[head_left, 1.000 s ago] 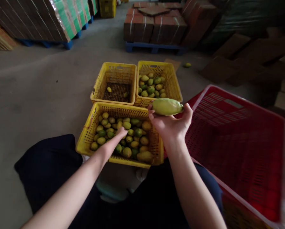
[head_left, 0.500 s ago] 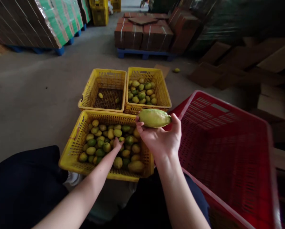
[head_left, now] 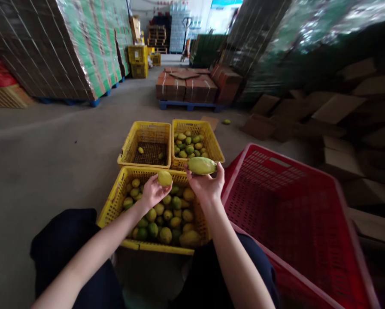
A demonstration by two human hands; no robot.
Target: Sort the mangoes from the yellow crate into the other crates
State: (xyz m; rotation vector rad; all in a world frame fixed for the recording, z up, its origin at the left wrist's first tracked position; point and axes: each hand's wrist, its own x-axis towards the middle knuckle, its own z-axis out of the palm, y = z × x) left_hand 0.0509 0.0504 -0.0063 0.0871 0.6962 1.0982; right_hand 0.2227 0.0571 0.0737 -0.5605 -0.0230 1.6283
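My left hand [head_left: 155, 192] holds a small round yellow lemon [head_left: 165, 178] in its fingers, raised above the front yellow crate [head_left: 113, 204]. That crate is filled with yellow and green lemons [head_left: 165, 234] of mixed sizes. To the right, my right hand [head_left: 207, 182] grips a much bigger, long yellow-green lemon [head_left: 201, 165] between thumb and fingertips, its bumpy side upward. Both fruits are held at nearly the same height, a short gap apart.
Behind stand a yellow crate [head_left: 128, 146] with a few lemons and another yellow crate [head_left: 215, 143] holding several. A big red crate [head_left: 308, 167] sits at my right. One fruit [head_left: 226, 122] lies on the floor near loose cardboard [head_left: 335, 112]. Boxes on a blue pallet [head_left: 189, 105] stand ahead.
My left hand has come up out of the lemons in the front crate with a yellow lemon. My right hand still holds the big lemon. The view has tilted upward.
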